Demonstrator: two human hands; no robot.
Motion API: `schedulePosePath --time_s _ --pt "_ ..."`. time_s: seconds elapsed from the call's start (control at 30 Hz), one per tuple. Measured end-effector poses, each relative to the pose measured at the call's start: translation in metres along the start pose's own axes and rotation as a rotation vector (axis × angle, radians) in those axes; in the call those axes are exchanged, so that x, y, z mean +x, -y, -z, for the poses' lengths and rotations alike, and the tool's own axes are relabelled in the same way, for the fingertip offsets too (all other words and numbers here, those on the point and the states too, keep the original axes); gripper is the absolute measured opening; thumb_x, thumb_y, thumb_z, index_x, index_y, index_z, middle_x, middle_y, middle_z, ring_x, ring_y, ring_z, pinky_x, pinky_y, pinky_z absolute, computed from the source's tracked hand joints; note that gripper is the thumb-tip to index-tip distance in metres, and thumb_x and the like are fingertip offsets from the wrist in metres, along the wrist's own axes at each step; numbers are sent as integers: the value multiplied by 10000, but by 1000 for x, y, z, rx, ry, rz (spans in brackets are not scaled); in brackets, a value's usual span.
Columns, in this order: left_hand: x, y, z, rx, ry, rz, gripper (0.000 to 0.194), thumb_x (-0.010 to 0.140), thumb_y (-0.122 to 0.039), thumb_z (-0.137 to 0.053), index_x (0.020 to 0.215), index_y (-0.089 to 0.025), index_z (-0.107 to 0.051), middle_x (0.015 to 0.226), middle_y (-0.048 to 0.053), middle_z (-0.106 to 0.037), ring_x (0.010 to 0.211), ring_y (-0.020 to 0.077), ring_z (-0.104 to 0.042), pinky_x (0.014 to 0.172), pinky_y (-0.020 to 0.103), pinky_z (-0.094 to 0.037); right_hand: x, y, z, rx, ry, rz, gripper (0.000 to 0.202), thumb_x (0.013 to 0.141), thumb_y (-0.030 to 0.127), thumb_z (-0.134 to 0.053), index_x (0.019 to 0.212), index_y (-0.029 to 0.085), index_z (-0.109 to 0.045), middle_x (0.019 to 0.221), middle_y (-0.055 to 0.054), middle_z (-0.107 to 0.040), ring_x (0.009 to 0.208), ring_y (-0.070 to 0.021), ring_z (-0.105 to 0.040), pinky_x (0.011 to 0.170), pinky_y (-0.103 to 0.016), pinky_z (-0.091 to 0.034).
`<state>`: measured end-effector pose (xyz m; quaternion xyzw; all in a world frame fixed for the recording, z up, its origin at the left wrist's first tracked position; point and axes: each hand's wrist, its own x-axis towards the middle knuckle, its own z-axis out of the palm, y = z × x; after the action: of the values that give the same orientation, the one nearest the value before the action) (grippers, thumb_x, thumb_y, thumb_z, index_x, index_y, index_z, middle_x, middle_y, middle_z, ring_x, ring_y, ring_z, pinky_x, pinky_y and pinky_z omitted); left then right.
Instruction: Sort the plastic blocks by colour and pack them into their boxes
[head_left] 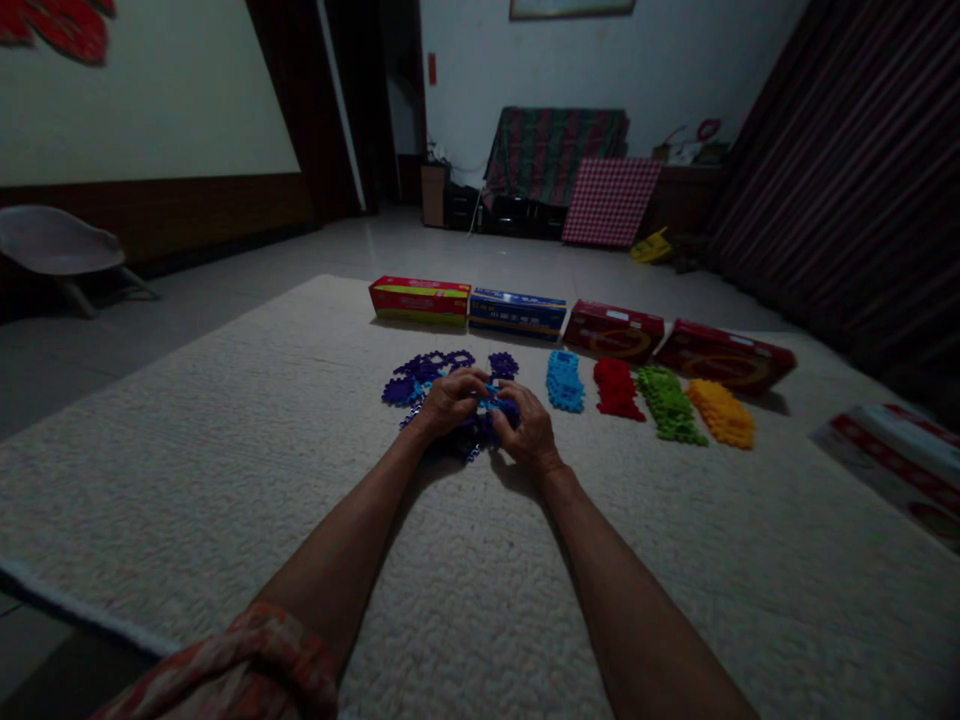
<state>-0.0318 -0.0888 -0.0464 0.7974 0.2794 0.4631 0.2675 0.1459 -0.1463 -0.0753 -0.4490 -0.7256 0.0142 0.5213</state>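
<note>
Purple notched pieces [401, 390] lie in a spread cluster on the pale textured mat [300, 420], with some light blue ones among them. Over this cluster, my left hand [451, 400] has its fingers closed at the left side of a light blue piece [490, 392]. From the right, my right hand [525, 425] closes its thumb and fingers around purple and blue pieces. The fingertips partly hide these pieces. To the right lie separate groups: light blue [564, 380], red [617, 388], green [670, 404] and yellow [721, 412].
Behind the pieces stand a red and yellow box [420, 301], a blue box [517, 314] and two dark red boxes [613, 330]. Another box [904, 465] is at the far right. A pale chair [60, 245] stands at left.
</note>
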Motion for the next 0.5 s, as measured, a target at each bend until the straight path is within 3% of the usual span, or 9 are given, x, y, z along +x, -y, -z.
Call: schedulePosePath --time_s 0.13,0.37,0.5 --pt "0 1 0 -83 16 32 219 665 -72 -561 756 -201 -714 1055 69 -743 1039 209 -679 970 364 -525 0 2 4 2 67 36 189 835 266 -619 1016 214 -618 1215 -137 -676 1173 -291 -616 1015 -486 -476" --pt "0 3 -7 -162 26 67 227 653 -98 -550 770 -193 -719 1050 72 -744 1003 207 -694 949 355 -536 3 7 9 4 75 92 254 798 208 -600 1052 197 -603 1108 -129 -640 1100 -275 -596 976 -448 -500" --pt "0 5 -10 -149 -59 106 312 671 -134 -550 913 -185 -740 1013 68 -751 954 205 -718 891 337 -559 5 -2 16 -53 12 49 391 743 137 -546 1127 204 -574 1134 -119 -604 1132 -266 -570 1017 -445 -484"
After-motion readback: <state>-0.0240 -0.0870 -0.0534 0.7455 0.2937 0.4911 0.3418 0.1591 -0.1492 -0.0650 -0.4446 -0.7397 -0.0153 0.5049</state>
